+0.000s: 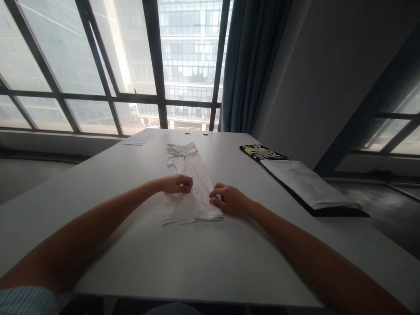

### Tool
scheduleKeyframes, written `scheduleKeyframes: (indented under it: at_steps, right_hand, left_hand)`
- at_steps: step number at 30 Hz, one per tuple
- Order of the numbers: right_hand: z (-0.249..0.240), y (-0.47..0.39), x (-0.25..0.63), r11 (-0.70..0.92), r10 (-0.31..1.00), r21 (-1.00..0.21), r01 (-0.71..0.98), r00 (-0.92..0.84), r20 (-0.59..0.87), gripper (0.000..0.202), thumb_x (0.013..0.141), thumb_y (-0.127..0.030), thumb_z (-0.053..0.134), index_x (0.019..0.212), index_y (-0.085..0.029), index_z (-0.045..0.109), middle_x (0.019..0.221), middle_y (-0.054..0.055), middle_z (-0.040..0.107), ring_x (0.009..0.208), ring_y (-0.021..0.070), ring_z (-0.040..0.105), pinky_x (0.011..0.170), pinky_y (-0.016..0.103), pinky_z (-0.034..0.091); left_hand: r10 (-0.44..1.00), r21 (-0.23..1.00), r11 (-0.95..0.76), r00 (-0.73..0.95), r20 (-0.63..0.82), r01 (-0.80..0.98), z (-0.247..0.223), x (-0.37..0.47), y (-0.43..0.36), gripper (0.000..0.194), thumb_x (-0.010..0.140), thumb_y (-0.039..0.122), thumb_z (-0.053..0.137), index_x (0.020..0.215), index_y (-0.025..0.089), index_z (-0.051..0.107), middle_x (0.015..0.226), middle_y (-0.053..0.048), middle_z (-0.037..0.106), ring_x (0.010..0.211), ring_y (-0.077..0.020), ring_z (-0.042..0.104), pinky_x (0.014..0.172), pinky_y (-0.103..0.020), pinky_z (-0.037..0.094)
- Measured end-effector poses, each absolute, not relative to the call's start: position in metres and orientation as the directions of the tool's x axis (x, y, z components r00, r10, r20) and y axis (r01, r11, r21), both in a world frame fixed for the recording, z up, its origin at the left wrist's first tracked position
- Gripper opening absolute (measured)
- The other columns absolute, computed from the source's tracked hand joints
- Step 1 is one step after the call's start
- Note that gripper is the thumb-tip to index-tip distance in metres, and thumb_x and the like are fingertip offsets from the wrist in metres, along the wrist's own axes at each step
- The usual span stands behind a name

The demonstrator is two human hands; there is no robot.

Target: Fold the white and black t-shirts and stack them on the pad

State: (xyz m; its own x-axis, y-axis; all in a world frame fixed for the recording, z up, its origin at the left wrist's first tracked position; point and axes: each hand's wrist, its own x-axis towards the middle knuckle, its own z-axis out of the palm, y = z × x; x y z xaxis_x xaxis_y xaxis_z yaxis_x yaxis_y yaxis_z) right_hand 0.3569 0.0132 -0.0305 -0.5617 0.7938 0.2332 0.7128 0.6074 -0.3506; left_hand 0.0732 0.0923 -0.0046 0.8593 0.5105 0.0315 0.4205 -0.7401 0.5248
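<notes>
A white garment lies on the white table, folded lengthwise, its hems towards me. Its far end is bunched and wrinkled at the left, and its exact kind is hard to make out. My left hand is closed in a pinch on the fabric near the middle fold. At the right edge of the cloth is my right hand, its fingers curved and touching the edge. A gap shows between its thumb and forefinger.
Along the table's right edge lie a folded white cloth on something black and a black, yellow and white patterned cloth. A white sheet lies far left. Beyond stand windows and a blue curtain.
</notes>
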Motion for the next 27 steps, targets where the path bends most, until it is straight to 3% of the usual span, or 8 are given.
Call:
scheduleKeyframes:
  at_steps: [3, 7, 14, 17, 20, 22, 25, 27]
  right_hand:
    - [-0.030, 0.013, 0.357, 0.606, 0.795, -0.347, 0.716, -0.563, 0.228, 0.021, 0.092, -0.034, 0.066, 0.104, -0.021, 0.077, 0.111, 0.006, 0.068, 0.076, 0.0139, 0.063, 0.077, 0.028, 0.047]
    - [-0.027, 0.011, 0.357, 0.604, 0.796, -0.341, 0.720, -0.567, 0.214, 0.021, 0.093, -0.034, 0.066, 0.105, -0.021, 0.077, 0.113, 0.007, 0.068, 0.077, 0.0145, 0.063, 0.079, 0.029, 0.047]
    - [-0.023, 0.009, 0.355, 0.594, 0.803, -0.328, 0.734, -0.562, 0.196, 0.021, 0.093, -0.033, 0.066, 0.106, -0.020, 0.077, 0.113, 0.008, 0.068, 0.082, 0.0161, 0.064, 0.080, 0.029, 0.046]
    - [-0.023, 0.009, 0.355, 0.599, 0.800, -0.317, 0.735, -0.568, 0.194, 0.021, 0.092, -0.033, 0.067, 0.107, -0.021, 0.077, 0.113, 0.007, 0.068, 0.084, 0.0167, 0.065, 0.081, 0.029, 0.047]
    - [-0.022, 0.008, 0.356, 0.589, 0.807, -0.317, 0.743, -0.557, 0.194, 0.021, 0.092, -0.033, 0.067, 0.106, -0.021, 0.077, 0.112, 0.007, 0.069, 0.084, 0.0168, 0.065, 0.079, 0.028, 0.046]
    - [-0.021, 0.007, 0.355, 0.582, 0.813, -0.314, 0.750, -0.550, 0.191, 0.021, 0.093, -0.033, 0.066, 0.104, -0.021, 0.077, 0.111, 0.007, 0.070, 0.082, 0.0164, 0.065, 0.078, 0.028, 0.046]
    - [-0.019, 0.006, 0.352, 0.579, 0.815, -0.324, 0.748, -0.547, 0.193, 0.021, 0.092, -0.032, 0.064, 0.100, -0.018, 0.078, 0.105, 0.007, 0.071, 0.079, 0.0160, 0.064, 0.077, 0.028, 0.046]
    - [-0.018, 0.007, 0.350, 0.554, 0.830, -0.377, 0.742, -0.527, 0.183, 0.019, 0.090, -0.028, 0.065, 0.096, -0.016, 0.078, 0.095, 0.007, 0.072, 0.076, 0.0155, 0.063, 0.075, 0.027, 0.046]
  left_hand:
    - [0.502, 0.570, -0.693, 0.863, -0.060, 0.442, -0.005, 0.080, 0.084, 0.015, 0.088, 0.032, 0.061, 0.086, 0.017, 0.064, 0.076, -0.001, 0.066, 0.069, -0.0134, 0.056, 0.066, -0.023, 0.044]
    - [0.430, 0.576, -0.708, 0.897, -0.107, 0.408, -0.002, 0.090, 0.064, 0.014, 0.086, 0.030, 0.066, 0.091, 0.018, 0.070, 0.080, -0.001, 0.070, 0.071, -0.0133, 0.059, 0.067, -0.022, 0.044]
    - [0.382, 0.726, -0.561, 0.902, -0.199, 0.398, 0.014, 0.087, 0.048, 0.040, 0.082, 0.056, 0.073, 0.089, 0.017, 0.072, 0.065, 0.001, 0.062, 0.060, -0.0133, 0.051, 0.058, -0.024, 0.041]
    - [0.373, 0.744, -0.547, 0.907, -0.193, 0.384, 0.017, 0.087, 0.046, 0.047, 0.079, 0.062, 0.075, 0.095, 0.018, 0.072, 0.077, -0.003, 0.069, 0.069, -0.0164, 0.059, 0.065, -0.027, 0.047]
    - [0.471, 0.636, -0.670, 0.881, -0.036, 0.384, 0.012, 0.082, 0.045, 0.049, 0.083, 0.062, 0.070, 0.107, 0.019, 0.072, 0.105, -0.009, 0.073, 0.095, -0.0222, 0.066, 0.084, -0.032, 0.052]
    - [0.631, 0.468, -0.703, 0.773, 0.064, 0.535, 0.005, 0.069, 0.047, 0.048, 0.089, 0.061, 0.061, 0.111, 0.020, 0.071, 0.113, -0.012, 0.071, 0.099, -0.0240, 0.067, 0.087, -0.034, 0.052]
    - [0.849, 0.248, -0.527, 0.514, 0.121, 0.813, -0.007, 0.041, 0.052, 0.044, 0.090, 0.057, 0.057, 0.108, 0.019, 0.071, 0.113, -0.012, 0.069, 0.093, -0.0250, 0.069, 0.083, -0.036, 0.053]
    - [0.904, 0.226, -0.428, 0.413, 0.111, 0.875, -0.014, 0.025, 0.052, 0.044, 0.085, 0.054, 0.062, 0.110, 0.019, 0.069, 0.110, -0.012, 0.069, 0.092, -0.0248, 0.069, 0.084, -0.035, 0.054]
